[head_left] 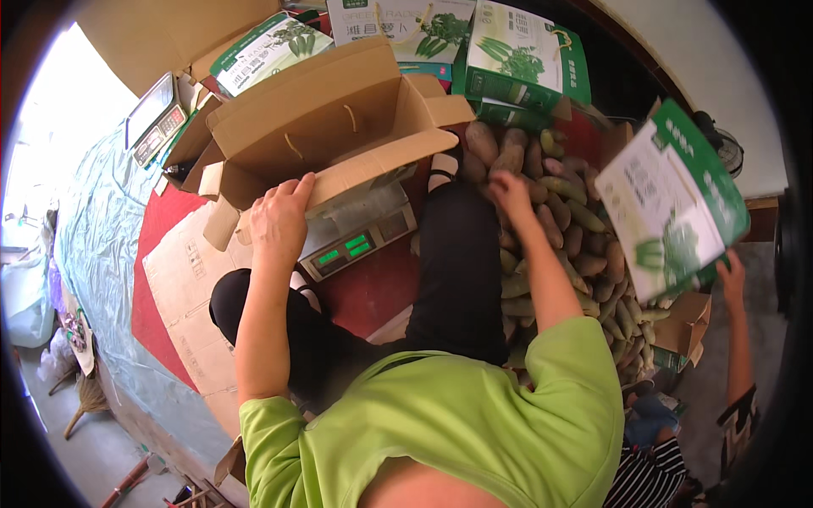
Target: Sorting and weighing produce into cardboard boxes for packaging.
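Note:
An open brown cardboard box (364, 173) with rope handles and raised flaps stands on a digital scale (356, 245) with a lit green display, in front of me. My left hand (281, 218) is closed on the near edge of the box, at its left corner. To the right is a heap of long green and brownish radishes (567, 212), some coated with soil. My right hand (513, 199) is at the heap's near-left side, its fingers curled against a radish (508, 159); the fingertips are partly hidden.
Printed green-and-white cartons (521, 51) stand behind the box. A second scale (157, 123) is at the far left. At right, another person's hand (731, 275) holds a printed carton (669, 203) over the heap's edge. Flattened cardboard (190, 296) lies on the left.

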{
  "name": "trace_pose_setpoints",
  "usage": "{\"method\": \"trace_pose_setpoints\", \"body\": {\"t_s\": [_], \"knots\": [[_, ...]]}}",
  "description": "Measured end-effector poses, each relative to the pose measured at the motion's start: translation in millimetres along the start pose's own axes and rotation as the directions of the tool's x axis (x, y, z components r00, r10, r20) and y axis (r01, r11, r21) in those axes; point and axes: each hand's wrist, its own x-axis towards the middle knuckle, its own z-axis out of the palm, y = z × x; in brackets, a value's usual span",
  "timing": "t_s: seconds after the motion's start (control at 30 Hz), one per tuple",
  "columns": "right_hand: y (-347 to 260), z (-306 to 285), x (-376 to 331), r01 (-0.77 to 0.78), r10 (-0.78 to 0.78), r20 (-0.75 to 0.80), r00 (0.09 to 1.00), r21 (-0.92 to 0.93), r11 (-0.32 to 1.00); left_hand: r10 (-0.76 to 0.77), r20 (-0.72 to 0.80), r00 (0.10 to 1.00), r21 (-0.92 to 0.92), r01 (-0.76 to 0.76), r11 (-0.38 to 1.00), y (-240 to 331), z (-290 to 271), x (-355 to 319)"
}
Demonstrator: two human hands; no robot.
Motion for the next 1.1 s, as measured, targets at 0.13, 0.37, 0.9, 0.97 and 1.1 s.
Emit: {"method": "trace_pose_setpoints", "body": {"t_s": [0.13, 0.37, 0.9, 0.97, 1.1], "knots": [[58, 46, -127, -0.195, 0.246, 0.432, 0.867, -0.160, 0.968, -0.036, 0.036, 0.999, 0.018, 0.035, 0.999, 0, 4, 0], [50, 47, -175, -0.280, 0.309, 0.453, 0.836, -0.131, 0.951, -0.158, 0.133, 0.978, 0.020, 0.156, 0.987, 0, -19, -13], [70, 22, -213, -0.520, 0.543, 0.127, 0.830, -0.174, 0.836, -0.202, 0.131, 0.971, -0.009, 0.205, 0.979, -9, -9, -35], [83, 8, -211, -0.554, 0.552, -0.066, 0.832, -0.156, 0.818, -0.209, 0.136, 0.968, -0.007, 0.212, 0.977, -5, -8, -33], [108, -26, -208, -0.745, 0.623, -0.435, 0.650, -0.203, 0.635, -0.194, 0.117, 0.974, 0.009, 0.194, 0.981, -10, -5, -39]]}}
